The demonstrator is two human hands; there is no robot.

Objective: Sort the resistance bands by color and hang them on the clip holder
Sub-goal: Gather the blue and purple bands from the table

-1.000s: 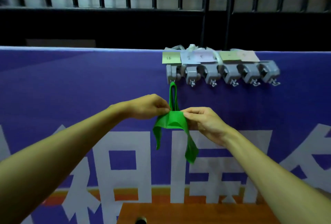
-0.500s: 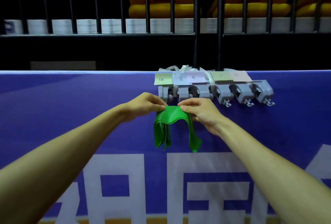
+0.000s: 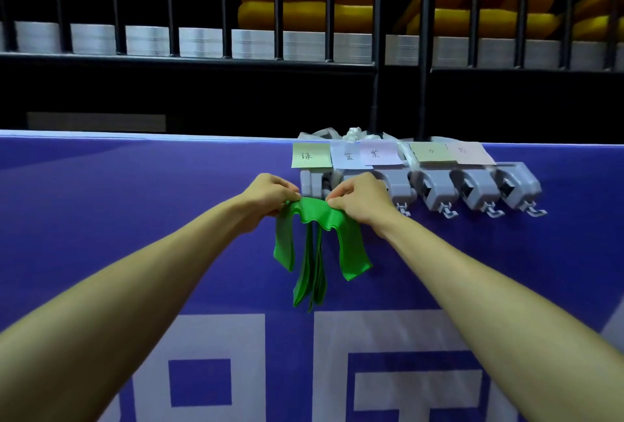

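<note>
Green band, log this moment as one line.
left hand: pinches green band | right hand: pinches green band | place: at leftmost clip of clip holder, under green note | ends: hanging loose

The left forearm (image 3: 152, 283) and right forearm (image 3: 472, 286) are reaching forward and up from the lower corners, drawing together toward the middle. The left grip (image 3: 270, 195) is curling its fingers (image 3: 292, 198) and pinching the top fold of a green band (image 3: 314, 215). The right grip (image 3: 361, 199) is facing it, knuckles up, thumb and forefinger pinching the same fold's other end. Both grips are sitting level, near each other but apart.
</note>
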